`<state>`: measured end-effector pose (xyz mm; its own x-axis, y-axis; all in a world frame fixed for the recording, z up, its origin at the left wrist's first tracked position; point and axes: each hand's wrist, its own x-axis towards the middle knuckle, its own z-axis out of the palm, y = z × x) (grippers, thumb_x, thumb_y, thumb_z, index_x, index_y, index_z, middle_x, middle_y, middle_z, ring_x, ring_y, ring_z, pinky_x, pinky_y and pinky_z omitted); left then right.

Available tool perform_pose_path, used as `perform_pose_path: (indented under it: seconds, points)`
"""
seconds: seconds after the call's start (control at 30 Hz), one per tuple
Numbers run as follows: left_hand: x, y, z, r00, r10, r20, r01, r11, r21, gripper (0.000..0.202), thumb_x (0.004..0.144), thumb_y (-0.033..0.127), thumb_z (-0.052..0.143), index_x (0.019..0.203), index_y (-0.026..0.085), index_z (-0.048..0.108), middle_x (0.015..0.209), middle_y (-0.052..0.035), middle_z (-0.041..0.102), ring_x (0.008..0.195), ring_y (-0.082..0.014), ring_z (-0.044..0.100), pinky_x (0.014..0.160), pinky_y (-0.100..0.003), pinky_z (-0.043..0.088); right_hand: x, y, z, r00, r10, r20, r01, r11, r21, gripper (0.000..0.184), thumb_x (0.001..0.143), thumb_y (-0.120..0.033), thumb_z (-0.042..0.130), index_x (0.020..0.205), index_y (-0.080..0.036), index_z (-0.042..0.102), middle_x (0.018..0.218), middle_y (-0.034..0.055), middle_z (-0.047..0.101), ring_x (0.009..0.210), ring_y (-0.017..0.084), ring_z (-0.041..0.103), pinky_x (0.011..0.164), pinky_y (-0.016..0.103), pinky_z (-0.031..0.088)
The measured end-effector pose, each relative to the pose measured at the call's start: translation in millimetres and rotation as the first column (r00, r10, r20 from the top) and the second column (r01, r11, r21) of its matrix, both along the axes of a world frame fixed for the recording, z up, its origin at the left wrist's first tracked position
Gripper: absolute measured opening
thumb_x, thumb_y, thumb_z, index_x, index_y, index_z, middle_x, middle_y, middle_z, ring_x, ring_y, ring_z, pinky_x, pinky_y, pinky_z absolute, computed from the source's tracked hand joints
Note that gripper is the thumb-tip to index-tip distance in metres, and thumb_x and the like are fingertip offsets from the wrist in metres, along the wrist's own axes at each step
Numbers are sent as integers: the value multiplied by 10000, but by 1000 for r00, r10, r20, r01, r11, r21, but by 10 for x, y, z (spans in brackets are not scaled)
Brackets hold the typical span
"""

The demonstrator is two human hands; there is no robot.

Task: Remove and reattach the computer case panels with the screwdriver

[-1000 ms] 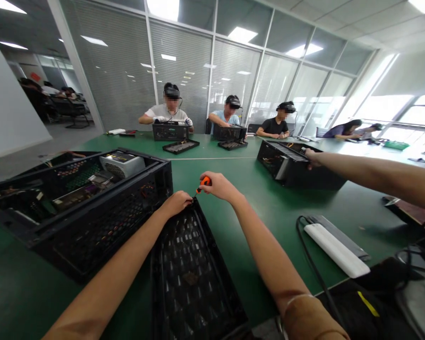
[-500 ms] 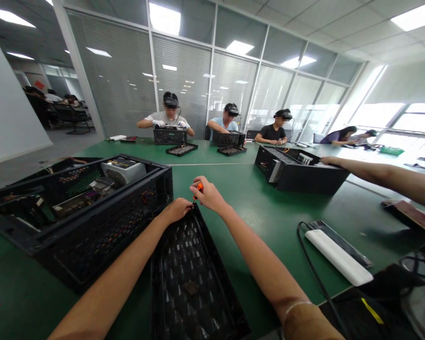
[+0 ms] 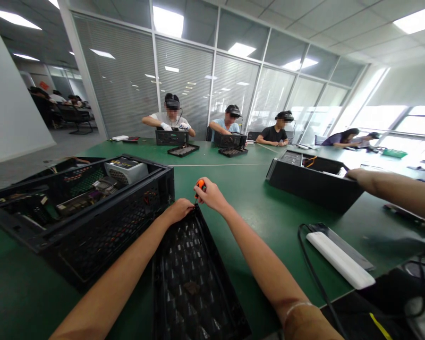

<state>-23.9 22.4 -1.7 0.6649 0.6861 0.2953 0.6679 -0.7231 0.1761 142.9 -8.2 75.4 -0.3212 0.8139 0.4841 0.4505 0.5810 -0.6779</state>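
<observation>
A black perforated case panel (image 3: 191,278) lies on the green table (image 3: 262,208) in front of me, running away from me. My left hand (image 3: 179,209) grips its far end, fingers curled over the edge. Just right of it, my right hand (image 3: 209,194) is closed round a small screwdriver with an orange handle (image 3: 199,183), its tip pointing down at the panel's far corner. An open black computer case (image 3: 74,203) stands at my left, with a power supply and boards visible inside.
At the right a co-worker's arm (image 3: 393,189) rests on another black computer case (image 3: 313,182). A white bar (image 3: 340,259) with a black cable lies near the table's right front. Several people sit working at cases along the far side.
The co-worker has turned and shifted the black case at the right. My right hand with the screwdriver has drawn slightly closer to my left hand at the panel's corner.
</observation>
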Motion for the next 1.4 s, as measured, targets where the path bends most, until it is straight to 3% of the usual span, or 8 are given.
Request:
perform_pose_path:
  seconds: [0.2, 0.47, 0.63, 0.83, 1.1, 1.23, 1.4]
  points:
    - [4, -26, 0, 999, 30, 38, -31, 999, 17, 216, 818, 220, 452, 825, 183, 665, 822, -62, 669, 784, -159, 587, 709, -236, 391, 24, 2, 22, 1000, -13, -11, 14, 1000, 11, 155, 812, -348, 465, 871, -205, 450, 530, -67, 522, 469, 104, 572, 494, 200, 439]
    - [9, -65, 55, 991, 71, 112, -66, 997, -48, 183, 766, 246, 515, 797, 181, 683, 799, -40, 682, 719, -134, 601, 656, -206, 395, 50, 51, -27, 993, -69, -99, 55, 988, -141, 264, 770, -389, 506, 909, -215, 363, 571, -57, 558, 400, 111, 551, 395, 208, 443]
    - [14, -91, 79, 980, 110, 168, -100, 993, -63, 179, 754, 266, 530, 776, 167, 677, 777, -32, 681, 702, -126, 596, 658, -202, 401, 70, 36, 10, 995, -26, -91, 19, 997, -69, 290, 761, -326, 502, 998, -216, 378, 679, -49, 580, 419, 85, 552, 422, 199, 458]
    - [13, -51, 46, 979, 142, 147, -131, 988, -80, 162, 734, 288, 566, 726, 172, 679, 731, -22, 676, 677, -123, 587, 632, -205, 392, 59, -9, 32, 993, 112, -26, -113, 991, -71, 185, 731, -155, 445, 909, -207, 446, 767, -29, 605, 497, 82, 586, 472, 197, 481]
    - [15, -66, 79, 969, 161, 190, -135, 981, -140, 146, 736, 277, 573, 734, 168, 669, 742, -21, 680, 692, -128, 597, 644, -206, 406, 60, 14, -9, 997, 65, -51, -71, 990, -122, 193, 739, -285, 530, 815, -219, 365, 658, -40, 599, 446, 103, 581, 405, 198, 465]
    - [21, -63, 72, 965, 174, 198, -149, 979, -136, 149, 728, 274, 572, 721, 154, 660, 741, -26, 677, 685, -128, 594, 648, -207, 409, 84, 22, 16, 994, -7, -105, -7, 992, -129, 191, 773, -352, 484, 817, -216, 356, 652, -38, 604, 375, 88, 540, 335, 176, 421]
    - [20, -82, 70, 961, 191, 199, -170, 979, -117, 125, 720, 256, 561, 701, 157, 635, 708, -16, 661, 643, -123, 577, 612, -207, 395, 66, 19, 12, 995, 6, -99, -18, 992, -125, 188, 801, -388, 444, 833, -210, 393, 666, -31, 614, 345, 71, 508, 309, 162, 391]
